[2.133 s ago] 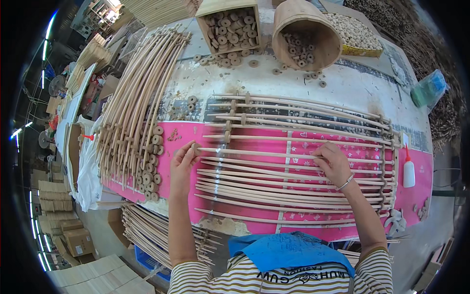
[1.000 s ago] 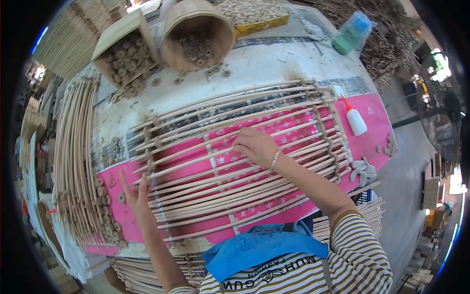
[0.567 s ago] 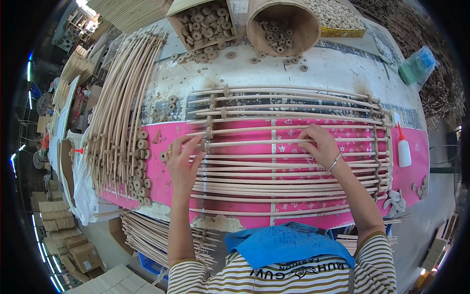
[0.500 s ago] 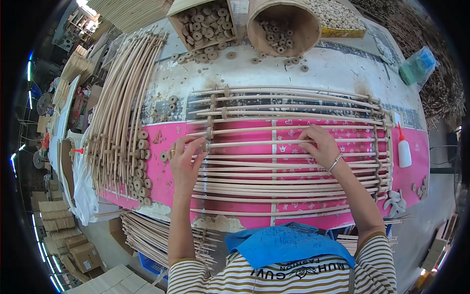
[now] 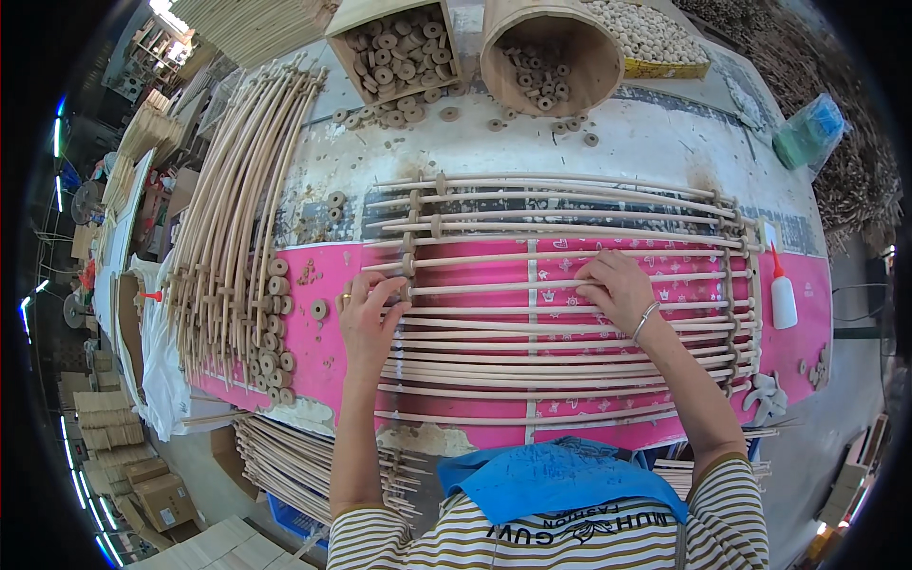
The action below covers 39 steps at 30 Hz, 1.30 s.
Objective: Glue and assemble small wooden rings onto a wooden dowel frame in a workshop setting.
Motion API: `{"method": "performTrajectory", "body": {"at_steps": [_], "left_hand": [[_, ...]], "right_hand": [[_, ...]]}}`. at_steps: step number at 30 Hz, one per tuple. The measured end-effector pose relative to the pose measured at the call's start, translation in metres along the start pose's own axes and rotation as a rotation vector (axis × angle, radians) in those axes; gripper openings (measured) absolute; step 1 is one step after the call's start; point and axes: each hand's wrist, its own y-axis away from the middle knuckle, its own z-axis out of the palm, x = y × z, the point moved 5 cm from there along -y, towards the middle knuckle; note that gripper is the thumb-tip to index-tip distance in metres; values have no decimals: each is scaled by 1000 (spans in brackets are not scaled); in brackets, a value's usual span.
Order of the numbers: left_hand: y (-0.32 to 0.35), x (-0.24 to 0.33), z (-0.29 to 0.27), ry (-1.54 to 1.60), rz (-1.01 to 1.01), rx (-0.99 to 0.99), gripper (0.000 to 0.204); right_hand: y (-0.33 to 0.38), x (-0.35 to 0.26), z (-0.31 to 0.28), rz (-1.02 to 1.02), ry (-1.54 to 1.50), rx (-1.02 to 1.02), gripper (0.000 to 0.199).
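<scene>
My left hand (image 5: 369,313) is at the left ends of a row of slim wooden rods, thumb and fingers closed about a wooden ring (image 5: 408,292) at one rod's end. My right hand (image 5: 617,293) pinches the same wooden rod (image 5: 503,288) near its middle, fingertips on its upper side. The rods lie side by side across the table, left to right. Wooden rings sit on several left ends, such as the ring (image 5: 408,264) just beyond my left hand. At the right ends, a line of rings (image 5: 731,313) runs beside a wooden strip (image 5: 756,313).
A bundle of ringed rods (image 5: 233,209) lies left, beside piled loose rings (image 5: 277,328). A wooden box (image 5: 456,47) and a round tub (image 5: 608,81) of small rings stand at the back. A glue bottle (image 5: 784,302) with red nozzle and a crumpled white glove (image 5: 763,397) are right.
My left hand has shifted slightly right and nearer, its fingers closing around the ring at the rod's end. My right hand stays on the rod, its fingers turned a little further down.
</scene>
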Motion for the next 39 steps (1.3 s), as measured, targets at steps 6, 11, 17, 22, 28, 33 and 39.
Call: {"method": "performTrajectory", "body": {"at_steps": [6,11,17,22,28,33,39], "left_hand": [[-3,3,-32,17,-15,265,44],[-10,-11,-66,217,-200,529,34],[-22,-70,-24,335,-356,361,36],[-54,-112,-8,357,-360,338,43],[-90,-168,4,218,-340,233,55],[-115,-175,11,-76,-184,90,61],[-142,-162,31,-165,-308,-3,49]], "right_hand": [[-2,-4,-12,40,-91,34,13],[-27,5,-50,-32,-64,196,16],[-56,57,-50,52,-36,185,13],[-60,73,-39,65,18,165,12],[-63,68,-34,32,14,165,12],[-59,67,-32,-15,94,146,12],[-57,68,-31,-11,84,155,14]]}}
